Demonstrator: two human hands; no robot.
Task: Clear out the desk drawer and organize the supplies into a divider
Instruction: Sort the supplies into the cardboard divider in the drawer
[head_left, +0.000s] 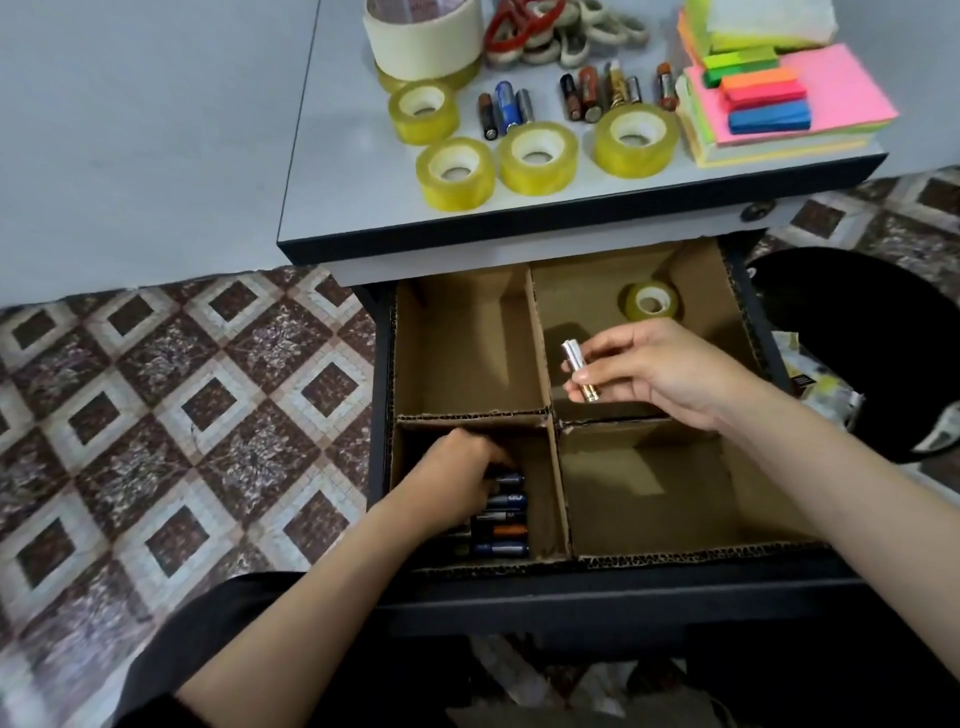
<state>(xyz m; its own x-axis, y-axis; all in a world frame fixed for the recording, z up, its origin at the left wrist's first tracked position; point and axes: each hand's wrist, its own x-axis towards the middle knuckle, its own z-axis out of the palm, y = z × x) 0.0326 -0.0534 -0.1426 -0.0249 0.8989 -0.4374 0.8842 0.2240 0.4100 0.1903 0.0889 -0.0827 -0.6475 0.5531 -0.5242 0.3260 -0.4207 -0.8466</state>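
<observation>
Nearest me, in the near-left compartment of the brown corrugated cardboard divider (540, 338) that fills the open dark drawer (597, 603), my left hand (457, 483) reaches down onto a row of blue, black and orange cylindrical batteries (501, 525); its fingers curl over them, but I cannot tell whether they grip one. Just beyond, over the far-right compartment near its front wall, my right hand (654, 374) pinches a pair of silver-and-gold batteries (579, 366) between thumb and fingertips. Deeper in that same compartment lies a single roll of clear yellowish tape (652, 301). Farther off, on the grey bench (332, 197) above the drawer, sit four more yellowish tape rolls (537, 156), loose batteries (506, 106), stacked neon sticky notes (810, 104), a wide cream masking-tape roll (421, 44) and red-handled scissors (511, 23).
</observation>
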